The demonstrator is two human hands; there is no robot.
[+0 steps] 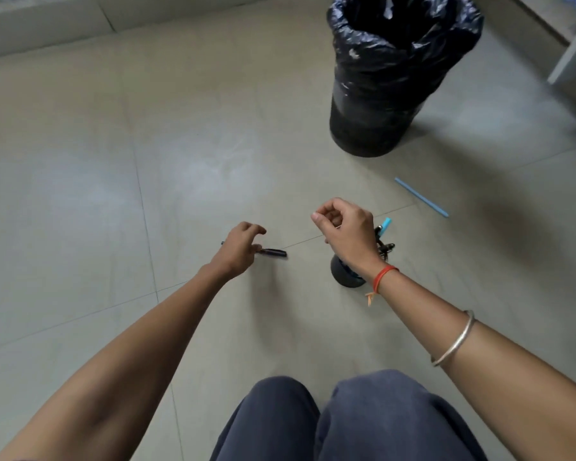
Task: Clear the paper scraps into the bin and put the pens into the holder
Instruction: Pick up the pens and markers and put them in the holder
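Our left hand [243,247] pinches a dark pen [274,252] off the floor [113,161]; our right hand [345,231], curled, grip empty, hovers over the holder [345,277], which a careless reach could topple.

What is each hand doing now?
Left hand: closing on the dark pen on the floor; grip unclear.
Right hand: loosely curled, apparently empty.

Grey tiled floor [80,161], navy trousered knees [363,420], pale skirting [40,31] beyond.

Soft, diffuse overhead lighting; pale glare patches on floor [90,191]. Faint shadows. Slight motion blur throughout; wide-angle edge distortion.
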